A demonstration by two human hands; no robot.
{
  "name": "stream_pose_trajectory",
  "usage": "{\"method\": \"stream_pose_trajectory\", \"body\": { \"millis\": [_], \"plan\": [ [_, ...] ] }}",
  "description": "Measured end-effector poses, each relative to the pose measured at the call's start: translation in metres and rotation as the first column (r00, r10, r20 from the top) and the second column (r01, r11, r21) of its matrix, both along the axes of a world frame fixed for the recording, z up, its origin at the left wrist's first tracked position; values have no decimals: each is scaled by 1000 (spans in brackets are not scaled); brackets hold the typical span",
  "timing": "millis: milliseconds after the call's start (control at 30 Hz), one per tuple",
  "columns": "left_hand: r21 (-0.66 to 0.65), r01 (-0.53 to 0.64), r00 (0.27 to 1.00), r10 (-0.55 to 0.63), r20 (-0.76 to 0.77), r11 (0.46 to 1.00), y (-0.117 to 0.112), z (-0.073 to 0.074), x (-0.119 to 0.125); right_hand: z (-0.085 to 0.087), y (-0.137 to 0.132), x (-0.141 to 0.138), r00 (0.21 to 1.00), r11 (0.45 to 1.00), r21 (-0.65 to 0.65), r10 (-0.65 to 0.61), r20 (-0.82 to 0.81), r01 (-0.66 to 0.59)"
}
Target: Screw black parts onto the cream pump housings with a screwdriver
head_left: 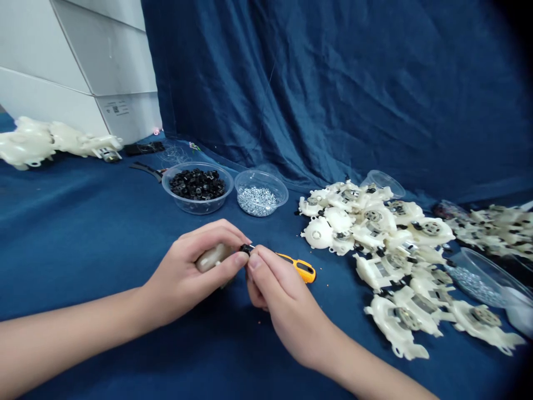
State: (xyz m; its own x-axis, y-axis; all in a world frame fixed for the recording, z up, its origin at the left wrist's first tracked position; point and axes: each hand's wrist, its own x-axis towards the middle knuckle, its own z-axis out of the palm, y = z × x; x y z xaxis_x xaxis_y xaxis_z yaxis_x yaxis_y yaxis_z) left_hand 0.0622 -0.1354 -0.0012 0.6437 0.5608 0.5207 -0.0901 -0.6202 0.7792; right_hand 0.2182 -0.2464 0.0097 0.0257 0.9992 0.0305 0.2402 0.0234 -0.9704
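My left hand (195, 266) is closed round a cream plastic housing (211, 257) just above the blue cloth. My right hand (278, 294) meets it from the right, fingertips pinching a small black part (246, 249) at the housing's end. An orange-handled screwdriver (302, 269) lies on the cloth just behind my right hand; I cannot tell whether the hand touches it. Most of the housing is hidden by my fingers.
Behind my hands stand a clear bowl of black parts (197, 186) and a clear bowl of small screws (260, 194). A heap of cream housings (387, 250) spreads to the right, with another clear dish (483, 278). More cream parts (45, 141) and white boxes (83, 61) are far left.
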Motion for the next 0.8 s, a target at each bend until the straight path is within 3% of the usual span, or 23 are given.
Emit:
{"method": "stream_pose_trajectory", "body": {
  "millis": [200,467,567,667,800],
  "plan": [
    [168,9,999,-18,49,986,4,1,-1,6,2,2,882,972,-147,98,-461,-185],
    [306,60,987,-103,126,950,6,8,-1,10,3,8,726,903,-174,188,-662,-393],
    [221,47,990,-74,116,974,3,9,-1,9,4,8,740,912,-145,210,-639,-384],
    [13,40,996,-41,83,999,-2,8,-1,7,4,5,804,956,-99,174,-569,-277],
    [-173,52,995,-37,88,984,-9,9,-2,6,2,6,878,983,-64,122,-462,-170]
  ]
}}
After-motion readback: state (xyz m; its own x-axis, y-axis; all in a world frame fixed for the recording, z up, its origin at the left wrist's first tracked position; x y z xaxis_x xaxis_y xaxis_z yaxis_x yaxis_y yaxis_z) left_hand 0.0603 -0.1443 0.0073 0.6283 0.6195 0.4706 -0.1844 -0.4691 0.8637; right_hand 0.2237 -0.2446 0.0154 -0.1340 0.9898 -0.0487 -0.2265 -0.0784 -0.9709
